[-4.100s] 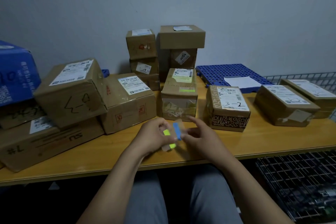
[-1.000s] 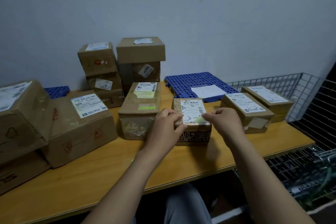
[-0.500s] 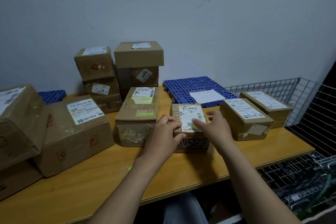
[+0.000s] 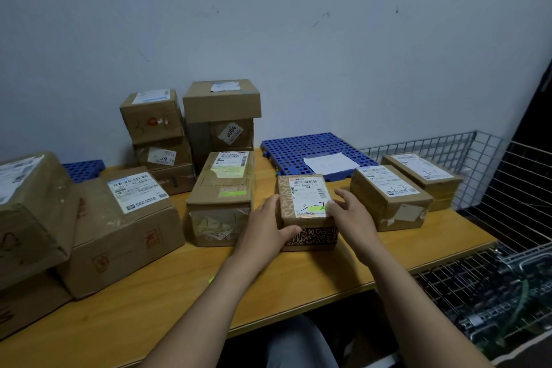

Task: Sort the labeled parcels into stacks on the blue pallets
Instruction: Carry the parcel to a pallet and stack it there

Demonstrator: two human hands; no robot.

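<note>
The patterned parcel point(image 4: 307, 209), hand-marked "3-2", is sitting on the table point(image 4: 179, 293). Against half a second ago: my right hand point(image 4: 349, 215) is sliding off the label to the parcel's right top edge, uncovering a green sticker point(image 4: 316, 208) on the label's lower corner. My left hand point(image 4: 268, 227) is staying put. Four seconds back both hands were holding stickers clear of the parcel.

Left hand is gripping the parcel, fingers flat along its left side, thumb hooking across the lower front. Right hand is spreading loosely, fingertips touching the top by the sticker, holding nothing.

Behind the parcel the blue pallet point(image 4: 298, 149) is lying flat, carrying a white sheet point(image 4: 327, 163). Just left of the parcel a taller box point(image 4: 221, 197) is standing. Right of it, near but apart, is a box marked "3-3" point(image 4: 388, 200).

My right fingers are partly covering the "2". Far left of the parcel, boxes are running out of view.
</note>
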